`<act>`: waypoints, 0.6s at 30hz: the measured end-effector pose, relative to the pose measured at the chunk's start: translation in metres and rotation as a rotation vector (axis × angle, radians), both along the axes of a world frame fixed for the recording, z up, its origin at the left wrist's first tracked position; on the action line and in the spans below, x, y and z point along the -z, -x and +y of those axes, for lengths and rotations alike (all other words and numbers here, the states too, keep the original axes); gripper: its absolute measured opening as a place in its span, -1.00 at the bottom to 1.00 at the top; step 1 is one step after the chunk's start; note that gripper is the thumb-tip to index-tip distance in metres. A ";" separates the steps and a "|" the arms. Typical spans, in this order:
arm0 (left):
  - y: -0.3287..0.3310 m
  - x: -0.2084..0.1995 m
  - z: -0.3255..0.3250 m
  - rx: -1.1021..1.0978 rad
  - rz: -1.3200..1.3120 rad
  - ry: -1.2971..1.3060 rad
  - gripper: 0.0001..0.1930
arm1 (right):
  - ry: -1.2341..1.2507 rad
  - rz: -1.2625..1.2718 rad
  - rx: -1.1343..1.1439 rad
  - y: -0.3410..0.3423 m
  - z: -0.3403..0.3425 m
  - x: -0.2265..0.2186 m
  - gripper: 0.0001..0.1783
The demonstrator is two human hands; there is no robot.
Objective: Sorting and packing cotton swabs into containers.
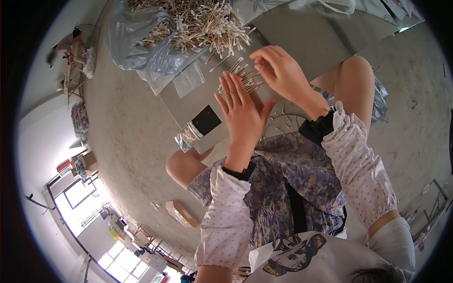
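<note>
My left hand [241, 111] lies with its fingers stretched out against a small bunch of cotton swabs [239, 70] on the grey table [302, 33]. Just to the right, my right hand [287, 75] hovers with bent fingers, its thumb apart from them; nothing shows between them. Behind the bunch, a large heap of loose cotton swabs [203, 26] spills out of a grey plastic bag [134, 45]. Left of my left hand lies a clear packet of cotton swabs [189, 137], touching a black rectangular object [206, 120]. Part of the bunch is hidden by my left fingers.
A flat clear plastic bag [189, 81] lies at the table's left edge. Stray swabs are on the floor by a round wire frame [283, 123] beneath my hands. A cardboard box [181, 213] stands on the floor to the left. A crumpled grey bag [380, 101] hangs beyond my right knee.
</note>
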State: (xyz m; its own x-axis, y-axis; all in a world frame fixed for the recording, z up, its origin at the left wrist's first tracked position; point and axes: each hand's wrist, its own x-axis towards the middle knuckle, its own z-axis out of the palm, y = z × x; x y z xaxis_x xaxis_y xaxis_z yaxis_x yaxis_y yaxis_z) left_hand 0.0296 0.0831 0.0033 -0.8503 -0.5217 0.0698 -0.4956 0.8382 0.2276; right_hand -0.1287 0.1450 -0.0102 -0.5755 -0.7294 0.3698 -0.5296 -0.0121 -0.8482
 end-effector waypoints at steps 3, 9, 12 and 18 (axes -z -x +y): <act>0.012 0.013 -0.003 -0.029 -0.041 0.055 0.15 | -0.013 -0.063 0.052 0.004 0.001 0.002 -0.79; 0.026 0.024 -0.018 -0.073 -0.069 0.078 0.12 | -0.015 -0.082 0.088 0.003 0.000 0.003 -0.79; 0.030 0.026 -0.022 -0.071 -0.075 0.111 0.13 | -0.026 -0.068 0.080 0.002 -0.004 0.006 -0.79; 0.019 0.023 -0.005 -0.031 -0.083 0.093 0.14 | -0.001 -0.273 0.109 -0.004 -0.004 0.008 -0.78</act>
State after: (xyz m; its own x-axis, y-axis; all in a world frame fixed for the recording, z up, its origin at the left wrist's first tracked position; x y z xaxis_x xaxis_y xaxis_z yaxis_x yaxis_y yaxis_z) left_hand 0.0109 0.0779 -0.0198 -0.8386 -0.5425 0.0490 -0.5357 0.8377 0.1066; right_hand -0.1249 0.1406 -0.0182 -0.7286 -0.6582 0.1897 -0.2797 0.0330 -0.9595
